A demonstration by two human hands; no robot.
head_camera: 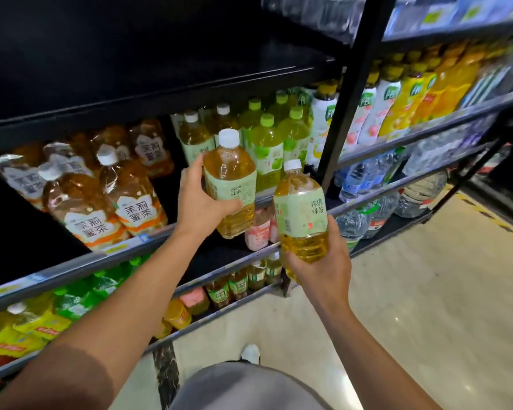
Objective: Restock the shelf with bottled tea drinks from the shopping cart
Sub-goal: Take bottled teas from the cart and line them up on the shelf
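Note:
My left hand (pixel 200 202) grips a green tea bottle (pixel 231 179) with a white cap and pale green label, held upright at the front edge of the middle shelf (pixel 160 235). A second, matching green tea bottle (pixel 302 214) sits upright in my right hand (pixel 323 261), which holds it from below, lower and to the right, out in front of the shelf. Two similar white-capped bottles (pixel 194 134) stand at the back of the same shelf, just behind the left bottle. The shopping cart is out of view.
Orange-labelled jasmine tea bottles (pixel 131 199) fill the shelf's left side, green-capped bottles (pixel 267 143) its right. A black upright post (pixel 347 96) divides the racks. Water bottles (pixel 365 179) and lower shelves of drinks (pixel 71 300) lie below. Beige floor (pixel 427 291) lies to the right.

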